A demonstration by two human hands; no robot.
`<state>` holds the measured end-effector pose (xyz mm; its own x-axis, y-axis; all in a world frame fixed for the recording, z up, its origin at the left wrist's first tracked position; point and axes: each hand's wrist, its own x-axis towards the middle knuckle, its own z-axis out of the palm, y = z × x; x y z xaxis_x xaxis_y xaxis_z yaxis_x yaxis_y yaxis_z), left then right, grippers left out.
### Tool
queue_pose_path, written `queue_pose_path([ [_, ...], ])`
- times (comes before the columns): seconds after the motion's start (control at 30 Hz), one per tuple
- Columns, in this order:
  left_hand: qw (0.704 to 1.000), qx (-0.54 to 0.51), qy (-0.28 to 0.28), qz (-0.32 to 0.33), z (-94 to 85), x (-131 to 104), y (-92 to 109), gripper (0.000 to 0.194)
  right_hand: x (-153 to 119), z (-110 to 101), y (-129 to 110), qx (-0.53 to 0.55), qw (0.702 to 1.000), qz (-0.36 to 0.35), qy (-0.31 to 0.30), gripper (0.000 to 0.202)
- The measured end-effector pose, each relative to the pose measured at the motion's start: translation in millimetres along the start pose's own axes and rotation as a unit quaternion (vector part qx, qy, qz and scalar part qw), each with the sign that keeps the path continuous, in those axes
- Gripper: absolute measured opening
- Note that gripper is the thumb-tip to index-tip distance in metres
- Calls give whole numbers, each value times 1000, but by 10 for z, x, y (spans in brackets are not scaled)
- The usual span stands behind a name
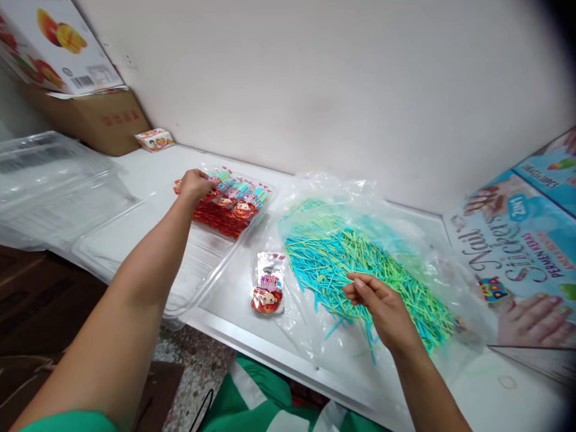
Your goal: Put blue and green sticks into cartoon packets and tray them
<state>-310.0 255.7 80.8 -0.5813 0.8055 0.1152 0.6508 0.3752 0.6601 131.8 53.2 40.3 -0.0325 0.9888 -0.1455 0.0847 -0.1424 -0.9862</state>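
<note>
My left hand [197,182] reaches over the far end of a clear plastic tray [204,288], its fingers closed on a small printed packet. Rows of packets [243,207] with a red-haired cartoon figure lie in that tray, pale sticks showing in their upper parts. My right hand [371,300] hovers over a heap of thin blue and green sticks [324,258], thumb and fingers pinched together. Whatever that pinch holds, if anything, is too small to make out. Between tray and heap, a single packet [269,285] lies flat on the white table [234,318].
A clear plastic bag [306,336] spreads under and around the sticks. Stacked clear trays [54,186] stand at left. Cardboard boxes [108,120] and a small carton [155,139] sit behind. A blue printed box [517,240] stands at right, a wall [315,90] at the back.
</note>
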Motion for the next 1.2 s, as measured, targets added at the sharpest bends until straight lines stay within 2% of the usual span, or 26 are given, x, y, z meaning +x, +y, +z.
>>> queue_pose_path([
  [0.17, 990, 137, 14, -1, 118, 83, 52, 40, 4, -83, 94, -12, 1000, 24, 3, 31],
  [0.33, 978, 201, 28, 39, 120, 44, 73, 42, -13, -95, 154, -9, 999, 30, -2, 29],
  [0.47, 979, 186, 70, 53, 116, -13, 90, 38, -33, 34, 201, -24, 999, 33, -27, 32],
  [0.57, 989, 91, 92, 72, 31, -137, 198, 40, 2, 239, 243, -81, 995, 18, -62, 29],
  [0.63, 988, -4, 93, 120, -88, -383, 322, 38, 55, 400, 274, -145, 986, -12, -81, 25],
  [0.67, 984, -55, 86, 147, -157, -578, 388, 38, 85, 478, 290, -181, 979, -28, -89, 25],
  [0.73, 971, -141, 48, 187, -272, -1110, 492, 36, 135, 614, 317, -236, 966, -59, -87, 26],
  [0.8, 960, -191, -25, 202, -293, -1742, 512, 33, 149, 709, 333, -262, 958, -79, -82, 26],
  [0.87, 953, -192, -102, 211, -173, -2311, 416, 31, 116, 752, 338, -265, 956, -90, -83, 26],
  [0.9, 956, -163, -131, 208, -65, -2524, 330, 32, 82, 755, 337, -264, 956, -93, -84, 26],
  [0.97, 976, -62, -130, 162, 204, -2764, 117, 38, -7, 727, 337, -263, 956, -98, -85, 26],
  [1.03, 988, 43, -112, 101, 472, -2785, -94, 50, -108, 668, 343, -259, 957, -99, -81, 27],
  [1.1, 986, 104, -114, 58, 672, -2690, -254, 59, -196, 595, 361, -254, 960, -94, -76, 27],
  [1.2, 980, 120, -159, 9, 808, -2547, -382, 53, -285, 492, 405, -246, 963, -84, -67, 27],
])
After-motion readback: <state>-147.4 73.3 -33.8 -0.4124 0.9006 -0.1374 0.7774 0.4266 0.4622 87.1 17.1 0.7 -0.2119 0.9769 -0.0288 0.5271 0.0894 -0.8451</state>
